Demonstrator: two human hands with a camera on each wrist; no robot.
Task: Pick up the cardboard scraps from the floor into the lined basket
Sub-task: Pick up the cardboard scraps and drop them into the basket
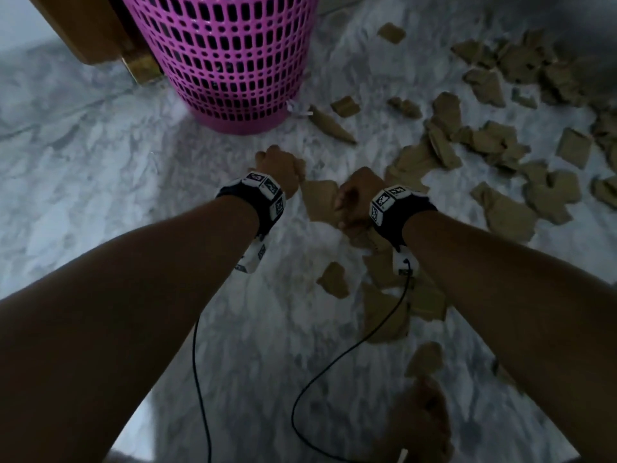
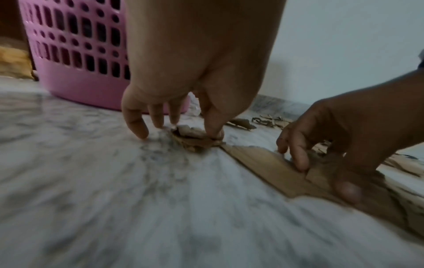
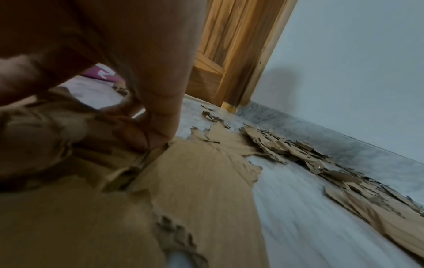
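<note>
Both hands are down at the white-and-grey marbled stone floor (image 1: 100,182), in front of the tall pink perforated plastic basket (image 1: 230,55), which stands upright on the floor near a wooden door frame (image 3: 231,54). The left hand (image 2: 197,59) has its thumb and fingers bent downward and pinches a small crumpled brown cardboard scrap (image 2: 195,139) that lies on the floor just in front of the basket's base; its little finger tip touches the stone beside the scrap. The right hand (image 2: 344,137) curls over a larger flat torn brown cardboard piece (image 2: 270,166), thumb on the near part and fingers pressing its far edge, so it grips that piece against the floor; the right wrist view shows its fingers (image 3: 146,134) bunched on a raised cardboard edge. The two hands are near one another, and the flat piece reaches from the right hand almost to the small scrap. Many more torn brown cardboard scraps (image 1: 500,138) are scattered across the floor to the right of the basket and toward the grey marbled skirting (image 3: 344,143) below the pale wall. Black cables (image 1: 200,379) hang from the marked wristbands on both forearms.
</note>
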